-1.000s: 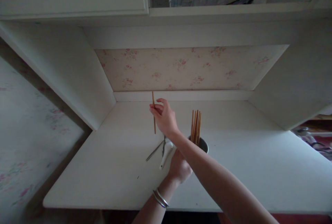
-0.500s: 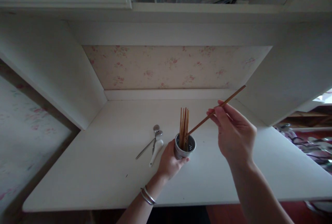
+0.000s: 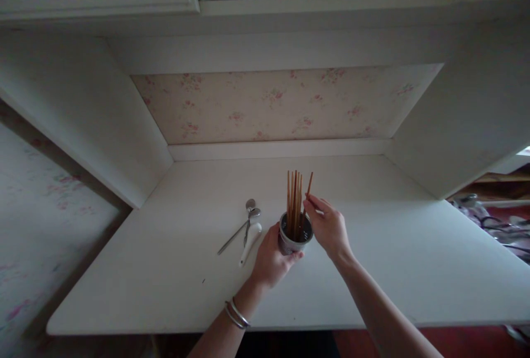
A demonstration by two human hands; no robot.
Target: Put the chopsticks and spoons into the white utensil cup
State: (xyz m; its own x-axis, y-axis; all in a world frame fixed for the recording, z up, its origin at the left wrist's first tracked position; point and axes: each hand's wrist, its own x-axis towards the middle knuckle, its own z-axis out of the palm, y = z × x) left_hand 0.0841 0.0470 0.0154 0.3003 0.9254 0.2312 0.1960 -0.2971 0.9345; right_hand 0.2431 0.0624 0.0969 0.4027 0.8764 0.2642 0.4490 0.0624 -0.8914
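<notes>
Metal cup (image 3: 293, 247), its wall wrapped by the curled left hand (image 3: 271, 263), probably handles light, rigid and slick, best held around its side, while the chopsticks (image 3: 293, 198) inside look stiff, like the single chopstick (image 3: 310, 182) pinched mid-shaft by the right hand (image 3: 331, 229).

A white tabletop (image 3: 165, 297) bears two metal spoons (image 3: 254, 212) and (just beside them) a white spoon (image 3: 252, 238).

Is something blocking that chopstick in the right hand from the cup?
Nothing visible is. The right hand holds the chopstick at the opening of the cup; the other chopsticks stand beside it, to its left.
</notes>
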